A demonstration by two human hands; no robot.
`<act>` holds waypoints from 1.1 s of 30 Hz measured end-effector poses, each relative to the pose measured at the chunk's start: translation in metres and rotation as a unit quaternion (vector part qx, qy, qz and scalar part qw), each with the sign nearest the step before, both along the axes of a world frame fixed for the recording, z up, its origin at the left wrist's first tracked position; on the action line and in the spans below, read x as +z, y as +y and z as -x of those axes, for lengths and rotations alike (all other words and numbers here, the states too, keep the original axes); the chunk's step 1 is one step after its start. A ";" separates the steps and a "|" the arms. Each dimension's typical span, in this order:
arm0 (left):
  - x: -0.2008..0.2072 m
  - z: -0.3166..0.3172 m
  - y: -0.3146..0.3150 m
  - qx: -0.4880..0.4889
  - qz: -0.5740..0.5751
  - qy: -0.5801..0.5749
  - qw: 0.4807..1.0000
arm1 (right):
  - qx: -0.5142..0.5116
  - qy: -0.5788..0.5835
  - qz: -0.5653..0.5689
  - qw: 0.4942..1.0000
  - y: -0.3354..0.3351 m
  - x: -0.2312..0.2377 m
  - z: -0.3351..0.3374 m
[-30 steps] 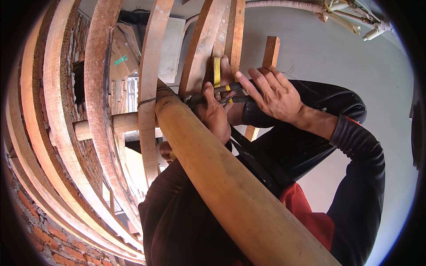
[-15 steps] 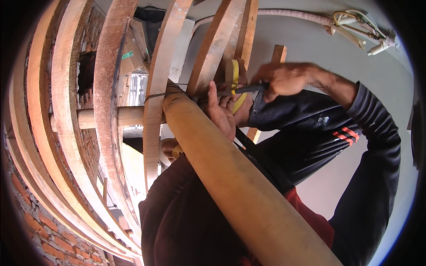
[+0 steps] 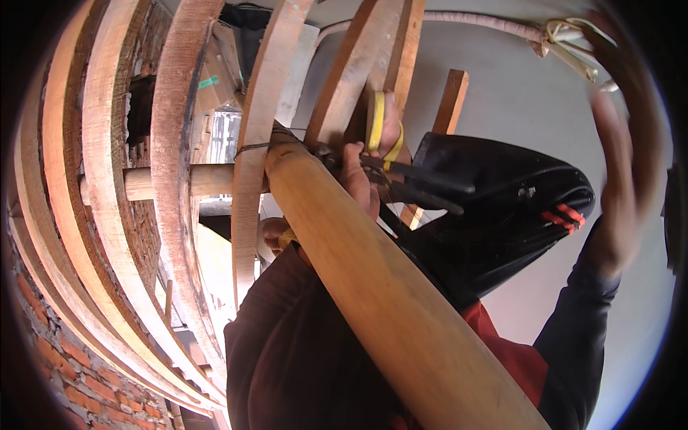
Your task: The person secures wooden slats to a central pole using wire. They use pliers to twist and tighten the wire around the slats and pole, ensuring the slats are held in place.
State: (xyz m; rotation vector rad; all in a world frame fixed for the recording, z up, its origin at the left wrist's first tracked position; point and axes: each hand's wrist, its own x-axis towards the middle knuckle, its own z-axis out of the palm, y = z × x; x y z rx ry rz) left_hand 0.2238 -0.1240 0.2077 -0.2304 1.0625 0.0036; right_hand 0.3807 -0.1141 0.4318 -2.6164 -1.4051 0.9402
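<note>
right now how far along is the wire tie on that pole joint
Done: thin wire already loops the curved plank where the round pole meets it. In hand: the left hand holds yellow-handled pliers at that joint; the right hand is raised clear, blurred. Left: probably tightening; snugness can't be seen.

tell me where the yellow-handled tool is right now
In the head view the yellow-handled tool sits upper centre, held in the left hand just right of the pole top, where wire binds it to the curved planks.
</note>
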 end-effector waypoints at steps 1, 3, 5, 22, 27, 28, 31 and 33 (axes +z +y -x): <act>0.002 0.003 0.003 0.003 0.003 0.003 1.000 | 0.062 0.032 -0.029 0.997 0.001 0.007 0.026; 0.000 -0.002 0.000 -0.004 0.027 0.008 1.000 | 0.153 0.036 0.046 0.986 -0.013 -0.010 0.069; 0.000 -0.010 -0.001 -0.021 0.060 0.014 0.998 | 0.189 -0.038 0.160 0.968 -0.033 -0.049 0.089; 0.013 0.007 0.017 -0.523 -0.589 -0.108 0.606 | 0.236 -0.231 0.180 0.926 -0.071 -0.103 0.055; 0.003 -0.003 -0.002 -0.167 -0.219 0.002 0.961 | 0.146 0.046 0.291 0.944 -0.052 -0.104 0.023; 0.007 -0.010 -0.003 -0.042 -0.046 0.069 0.996 | 0.080 0.152 0.336 0.926 -0.040 -0.102 0.015; 0.008 -0.008 -0.004 0.006 -0.038 0.001 0.999 | -0.153 0.431 0.305 0.835 -0.057 -0.113 0.011; 0.011 -0.006 0.000 0.028 0.007 -0.013 0.999 | -0.353 0.573 0.315 0.669 -0.071 -0.116 0.017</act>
